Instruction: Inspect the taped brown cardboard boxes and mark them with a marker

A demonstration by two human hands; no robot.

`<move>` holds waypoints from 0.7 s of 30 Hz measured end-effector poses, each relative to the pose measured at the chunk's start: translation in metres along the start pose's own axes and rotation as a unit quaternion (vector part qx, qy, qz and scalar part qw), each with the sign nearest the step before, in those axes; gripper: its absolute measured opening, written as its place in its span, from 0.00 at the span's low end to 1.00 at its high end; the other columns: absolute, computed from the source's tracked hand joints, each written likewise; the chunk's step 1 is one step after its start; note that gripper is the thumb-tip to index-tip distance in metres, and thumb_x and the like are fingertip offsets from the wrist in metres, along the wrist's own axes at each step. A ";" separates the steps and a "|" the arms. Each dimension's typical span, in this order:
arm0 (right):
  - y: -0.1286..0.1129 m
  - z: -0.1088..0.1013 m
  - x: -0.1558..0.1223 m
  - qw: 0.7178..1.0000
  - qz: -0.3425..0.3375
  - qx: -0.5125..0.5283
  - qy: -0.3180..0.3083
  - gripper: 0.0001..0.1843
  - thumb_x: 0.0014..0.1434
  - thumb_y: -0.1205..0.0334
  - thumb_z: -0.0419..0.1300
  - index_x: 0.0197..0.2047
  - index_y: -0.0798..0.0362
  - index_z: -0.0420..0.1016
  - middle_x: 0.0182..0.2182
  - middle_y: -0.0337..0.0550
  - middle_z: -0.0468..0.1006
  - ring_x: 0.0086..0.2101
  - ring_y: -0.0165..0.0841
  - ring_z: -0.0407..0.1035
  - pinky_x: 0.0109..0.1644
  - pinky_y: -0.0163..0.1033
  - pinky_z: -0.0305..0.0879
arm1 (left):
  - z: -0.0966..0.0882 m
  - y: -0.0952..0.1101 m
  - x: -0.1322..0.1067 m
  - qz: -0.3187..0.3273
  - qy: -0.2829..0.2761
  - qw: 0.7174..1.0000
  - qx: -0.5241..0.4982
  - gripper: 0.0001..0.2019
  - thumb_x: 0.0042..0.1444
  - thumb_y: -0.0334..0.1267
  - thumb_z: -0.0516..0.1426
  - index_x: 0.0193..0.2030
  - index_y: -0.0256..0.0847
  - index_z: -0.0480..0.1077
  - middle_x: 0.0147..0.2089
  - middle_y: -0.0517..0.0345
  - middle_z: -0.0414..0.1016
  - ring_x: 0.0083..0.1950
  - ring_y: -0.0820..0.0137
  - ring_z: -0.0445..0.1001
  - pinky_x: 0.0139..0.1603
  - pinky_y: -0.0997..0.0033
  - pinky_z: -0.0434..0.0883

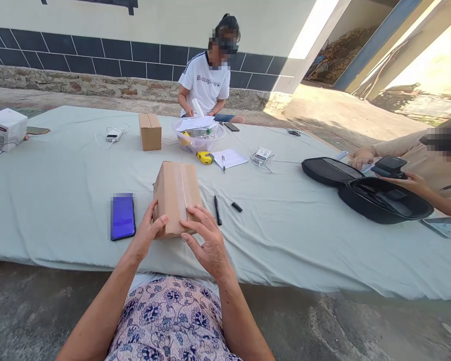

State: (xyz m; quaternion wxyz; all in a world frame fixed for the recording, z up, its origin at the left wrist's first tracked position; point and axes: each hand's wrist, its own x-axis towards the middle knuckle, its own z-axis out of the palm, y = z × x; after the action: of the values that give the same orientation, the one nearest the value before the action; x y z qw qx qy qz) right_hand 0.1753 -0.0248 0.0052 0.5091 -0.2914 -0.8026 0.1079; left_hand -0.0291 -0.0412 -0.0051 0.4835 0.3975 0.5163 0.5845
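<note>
Nearest us is the floral-patterned clothing (pixel 169 323) on our own torso. Beyond it, we record a pale green tablecloth (pixel 285 250) spread across the work surface. A co-worker in a white T-shirt (pixel 201 75) sits opposite; at our right lies an unzipped black carrying case (pixel 332 169).

We find the taped cardboard carton (pixel 171 188) directly ahead, between our two hands, resting near the table's front edge. Its long axis runs away from us, and a strip of clear packing tape (pixel 182 183) follows that axis along the top. Our right hand is the nearer to this tape; our left is at the carton's left side.

We observe the left hand (pixel 150 228) partly curled, holding the carton's near left edge, thumb on top and fingers against the side. The right hand (pixel 205 235) is half spread and grasps nothing; its bent fingertips touch the top at the tape, near the closer end. Whether they press, we cannot tell.

Flanking the carton, we list a smartphone (pixel 123 216) left, then a black marker (pixel 217 209) and its detached cap (pixel 236 207) right.
</note>
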 end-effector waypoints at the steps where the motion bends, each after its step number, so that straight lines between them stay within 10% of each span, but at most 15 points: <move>1: 0.001 0.000 0.000 1.000 0.001 0.006 0.002 0.12 0.67 0.64 0.64 0.52 0.46 0.81 0.60 0.51 0.79 0.66 0.45 0.67 0.67 0.55 0.71 | 0.000 0.003 -0.001 -0.015 0.001 1.000 0.009 0.43 0.52 0.59 0.66 0.72 0.46 0.63 0.75 0.44 0.62 0.76 0.44 0.59 0.69 0.49 0.65; 13: 0.006 -0.005 -0.006 0.990 0.084 0.099 0.061 0.12 0.66 0.64 0.66 0.52 0.43 0.80 0.59 0.49 0.78 0.59 0.41 0.75 0.61 0.50 0.76 | -0.012 0.005 0.004 -0.077 -0.019 0.989 -0.122 0.39 0.45 0.58 0.67 0.64 0.47 0.73 0.64 0.51 0.76 0.59 0.54 0.74 0.35 0.72 0.68; 21: 0.005 -0.007 -0.005 0.986 0.098 0.082 0.104 0.10 0.69 0.65 0.62 0.52 0.45 0.79 0.54 0.50 0.81 0.54 0.39 0.78 0.57 0.48 0.77 | -0.027 -0.001 0.008 -0.154 -0.061 0.905 -0.392 0.22 0.50 0.50 0.67 0.50 0.44 0.80 0.45 0.57 0.85 0.45 0.60 0.81 0.43 0.64 0.76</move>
State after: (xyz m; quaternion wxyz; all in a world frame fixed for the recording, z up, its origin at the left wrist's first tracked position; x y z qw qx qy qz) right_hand 0.1852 -0.0247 0.0022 0.5991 -0.3352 -0.7014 0.1918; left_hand -0.0572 -0.0397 -0.0101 0.7148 0.1268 0.2699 0.6325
